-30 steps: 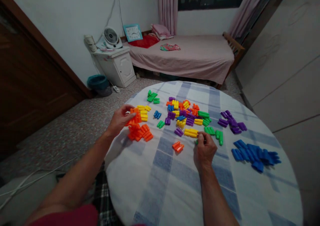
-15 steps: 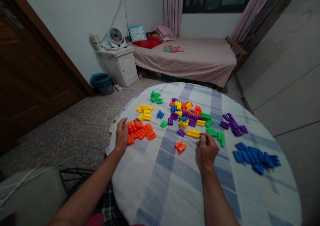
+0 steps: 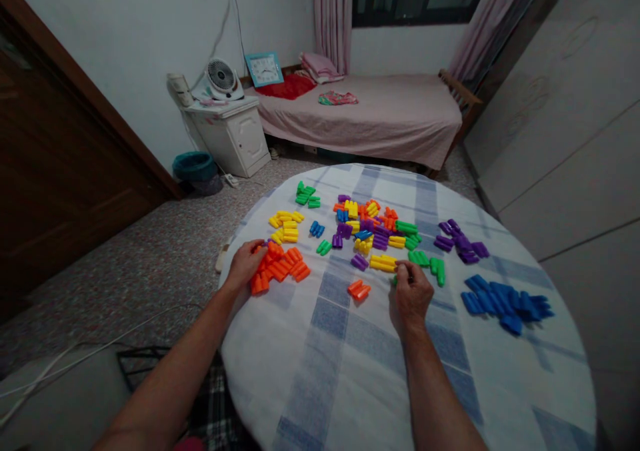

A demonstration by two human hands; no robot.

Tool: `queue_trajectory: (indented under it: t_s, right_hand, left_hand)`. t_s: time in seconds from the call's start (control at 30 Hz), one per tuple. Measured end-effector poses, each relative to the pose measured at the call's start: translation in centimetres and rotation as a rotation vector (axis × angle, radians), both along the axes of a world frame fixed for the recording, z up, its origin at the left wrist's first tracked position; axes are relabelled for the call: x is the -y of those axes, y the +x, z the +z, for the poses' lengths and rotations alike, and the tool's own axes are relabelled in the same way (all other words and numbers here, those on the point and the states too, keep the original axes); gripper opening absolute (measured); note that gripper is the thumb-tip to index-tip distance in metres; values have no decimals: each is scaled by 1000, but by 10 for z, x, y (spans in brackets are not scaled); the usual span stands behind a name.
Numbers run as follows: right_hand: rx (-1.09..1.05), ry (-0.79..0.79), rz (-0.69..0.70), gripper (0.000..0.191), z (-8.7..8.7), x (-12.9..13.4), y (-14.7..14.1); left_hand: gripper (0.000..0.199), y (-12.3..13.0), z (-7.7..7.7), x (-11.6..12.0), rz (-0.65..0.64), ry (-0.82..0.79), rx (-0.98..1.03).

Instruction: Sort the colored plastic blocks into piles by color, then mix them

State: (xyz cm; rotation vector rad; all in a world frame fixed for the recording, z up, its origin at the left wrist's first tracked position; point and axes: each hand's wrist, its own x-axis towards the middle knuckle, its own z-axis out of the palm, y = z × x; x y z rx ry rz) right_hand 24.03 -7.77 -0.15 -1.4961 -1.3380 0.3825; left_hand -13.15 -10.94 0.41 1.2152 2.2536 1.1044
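Observation:
My left hand (image 3: pixel 245 264) rests at the left edge of a pile of orange plastic pieces (image 3: pixel 281 264), its fingers reaching over the pile. Near those fingertips, a purple piece (image 3: pixel 269 242) shows partly behind the orange ones. My right hand (image 3: pixel 415 292) is closed, thumb and forefinger together, at the right end of some joined yellow pieces (image 3: pixel 383 262). Whether it grips anything is hidden. A green piece (image 3: pixel 395 280) peeks out beside its fingers. Just left of that hand lie orange pieces (image 3: pixel 359 290) on the cloth.
A mixed heap (image 3: pixel 367 228) of coloured pieces lies mid-table. Groups of green (image 3: pixel 307 196), yellow (image 3: pixel 287 226), purple (image 3: pixel 463 242) and blue pieces (image 3: pixel 507 304) lie around it on the checked tablecloth (image 3: pixel 340 371). A bed (image 3: pixel 370 114) stands beyond the table.
My left hand has shifted inward over the orange pile, its fingers now towards the purple piece. The right hand stays by the yellow pieces. The view has turned slightly right.

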Motion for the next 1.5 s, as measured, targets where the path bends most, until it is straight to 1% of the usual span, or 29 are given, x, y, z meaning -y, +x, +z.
queue_trajectory:
  t_s: [0.07, 0.13, 0.2, 0.3, 0.37, 0.47, 0.53, 0.63, 0.7, 0.77, 0.83, 0.9, 1.03, 1.13, 1.23, 1.33, 1.43, 1.5]
  right_hand:
    - [10, 4, -4, 30, -1, 0, 0]
    - [12, 9, -2, 29, -2, -1, 1]
    - [15, 19, -2, 29, -3, -1, 1]
    - [38, 39, -4, 29, -4, -2, 1]
    - [58, 52, -7, 29, -5, -2, 1]
    - [105, 72, -2, 29, -8, -2, 0]
    - [159, 91, 17, 29, -10, -2, -1]
    - [254, 125, 66, 30, -11, 1, -5]
    - [306, 135, 112, 30, -9, 4, -9]
    - [333, 129, 163, 29, -5, 7, -16]
    - [343, 107, 226, 28, 4, 10, -30]
    - [360, 83, 334, 27, 16, 10, -52]
    - [435, 50, 619, 26, 42, 5, -118]
    - [572, -40, 713, 30, 56, -2, -171]
    - [700, -146, 746, 32, 60, -8, -211]
    - [703, -201, 746, 26, 54, -14, -233]
    - [533, -241, 703, 20, 47, -19, -239]
    - [349, -201, 624, 17, 45, -23, -231]
  left_hand:
    - [39, -3, 3, -6, -56, -66, -84]
    - [38, -2, 4, -10, -94, -84, -120]
    - [39, 1, 4, -11, -113, -91, -93]
    - [38, 6, 4, -12, -98, -102, -16]
    - [33, 7, 4, -13, -89, -104, -17]
    - [28, 9, 3, -15, -112, -71, -89]
    - [28, 10, 1, -15, -130, -55, -94]
    - [28, 13, -6, -14, -101, -12, -23]
    - [32, 16, -10, -13, -61, 66, 38]
    - [35, 18, -11, -11, -58, 146, 99]
    - [36, 20, -9, -9, -89, 201, 156]
    - [35, 21, -6, -6, -125, 238, 216]
    - [40, 21, -4, -4, -181, 333, 348]
    - [46, 19, -7, -3, -241, 388, 438]
    - [53, 17, -10, -2, -289, 414, 482]
    - [59, 15, -11, -1, -301, 435, 537]
    - [59, 15, -12, -1, -285, 431, 572]
    - [56, 15, -11, -2, -260, 404, 562]
